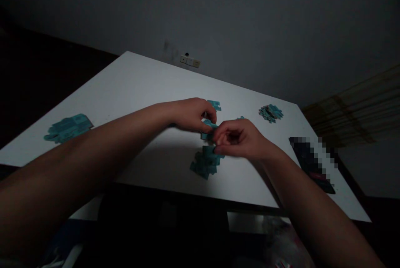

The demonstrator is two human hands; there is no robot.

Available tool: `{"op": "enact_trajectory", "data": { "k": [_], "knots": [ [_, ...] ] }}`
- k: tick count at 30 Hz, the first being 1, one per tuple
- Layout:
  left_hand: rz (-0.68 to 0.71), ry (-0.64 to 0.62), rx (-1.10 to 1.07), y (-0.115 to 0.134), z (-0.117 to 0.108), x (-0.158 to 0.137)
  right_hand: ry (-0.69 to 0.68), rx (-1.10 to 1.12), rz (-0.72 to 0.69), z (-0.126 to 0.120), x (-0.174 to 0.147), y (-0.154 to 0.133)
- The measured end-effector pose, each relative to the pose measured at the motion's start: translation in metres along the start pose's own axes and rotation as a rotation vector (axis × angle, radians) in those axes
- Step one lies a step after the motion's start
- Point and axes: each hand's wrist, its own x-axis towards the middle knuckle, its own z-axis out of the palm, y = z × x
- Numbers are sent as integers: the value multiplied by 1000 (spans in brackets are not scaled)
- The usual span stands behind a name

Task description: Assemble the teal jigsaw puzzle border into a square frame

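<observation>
My left hand reaches in over the middle of the white table, its thumb and fingers closed on a teal puzzle piece. Right beside it, my right hand has its fingers curled in a pinch, with the thumb at the edge of another teal puzzle piece. Its fingertips partly cover what they grip. Below the hands lies a small cluster of puzzle pieces, some overlapping. One more puzzle piece shows just behind my left hand, and another peeks out behind the right.
A joined or stacked teal puzzle group lies at the left, beyond my left forearm. At the back right is a heap of puzzle pieces. A dark flat item, partly blurred out, rests near the right edge. A wall socket is behind the table.
</observation>
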Motion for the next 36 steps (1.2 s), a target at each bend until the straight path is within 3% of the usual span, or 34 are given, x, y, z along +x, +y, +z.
{"op": "enact_trajectory", "data": {
  "k": [5,8,11,16,22,31,36],
  "knots": [
    [-40,-50,-17,0,-2,1,692,-76,-176,-19,19,21],
    [-55,-75,8,2,-4,0,907,-221,-185,-35,28,39],
    [-44,-104,28,3,-4,-1,889,-383,-104,-44,28,47],
    [-12,-46,32,4,-2,-3,791,-579,-12,-45,22,49],
    [-9,-15,47,7,-2,-3,709,-705,-24,-45,21,51],
    [49,132,67,5,-1,1,584,-284,-44,-25,19,24],
    [19,196,24,5,-1,1,577,-171,-18,-21,17,21]
  ]
}}
